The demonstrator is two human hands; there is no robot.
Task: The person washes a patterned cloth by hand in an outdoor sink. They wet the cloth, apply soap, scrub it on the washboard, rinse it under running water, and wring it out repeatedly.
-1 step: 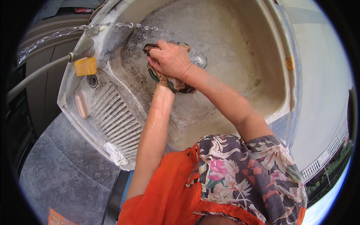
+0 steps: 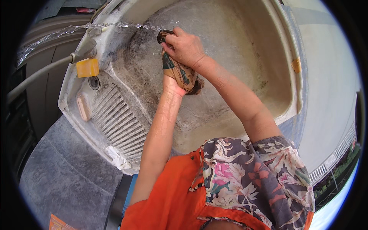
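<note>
Over the basin of a worn stone-like sink point(image 2: 230, 76), my right hand point(image 2: 186, 49) is closed on the upper end of a wet patterned cloth point(image 2: 179, 73) in tan, dark green and black. The cloth covers my left hand point(image 2: 175, 87) so that only its heel and wrist show below. Its fingers are hidden under the fabric. A thin stream of water point(image 2: 130, 25) arcs in from the left and breaks into drops near the cloth's dark top end.
Left of the basin lies a ribbed washboard point(image 2: 120, 122) with a pinkish soap bar point(image 2: 83, 108) beside it. A yellow block point(image 2: 87, 68) sits by the grey tap point(image 2: 85, 51) on the rim. Crumpled white paper point(image 2: 118, 157) rests at the washboard's lower edge.
My right hand has moved slightly up and to the right, drawing the cloth's top end along. The bunched cloth is now stretched smoother over my left hand, which has also shifted slightly right.
</note>
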